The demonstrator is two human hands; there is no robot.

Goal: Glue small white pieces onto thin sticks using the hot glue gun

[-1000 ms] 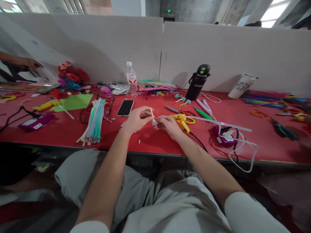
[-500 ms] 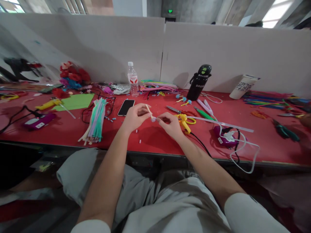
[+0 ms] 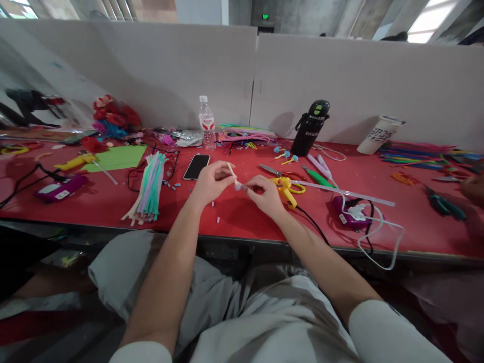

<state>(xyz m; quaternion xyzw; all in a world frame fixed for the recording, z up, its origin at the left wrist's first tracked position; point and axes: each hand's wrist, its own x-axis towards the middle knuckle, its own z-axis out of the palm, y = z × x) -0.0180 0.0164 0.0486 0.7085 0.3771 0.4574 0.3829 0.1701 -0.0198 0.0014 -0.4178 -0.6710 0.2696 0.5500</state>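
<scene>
My left hand [image 3: 210, 184] pinches a short cream pipe cleaner [image 3: 232, 171], which slants between thumb and fingers. At its lower end is a small lilac fuzzy piece [image 3: 238, 186]. From the other side my right hand [image 3: 265, 195] is closed in a pinch, its fingertips at the edge of that lilac piece. Both hands are just above the red table [image 3: 242, 222]. Close to my right hand lies a yellow hot glue gun [image 3: 288, 193] with a clear glue stick [image 3: 348, 193] extending right.
A bundle of pastel pipe cleaners [image 3: 151, 189] and a phone [image 3: 196, 167] lie on the left. Behind are a water bottle [image 3: 207, 126] and a black flask [image 3: 310, 130]. Scissors [image 3: 270, 170], green pliers [image 3: 444, 202] and a purple power strip [image 3: 351, 214] with cables are on the right.
Almost nothing differs. Both hands keep their places around the pipe cleaner and the lilac piece, with only a slight shift of my right fingers.
</scene>
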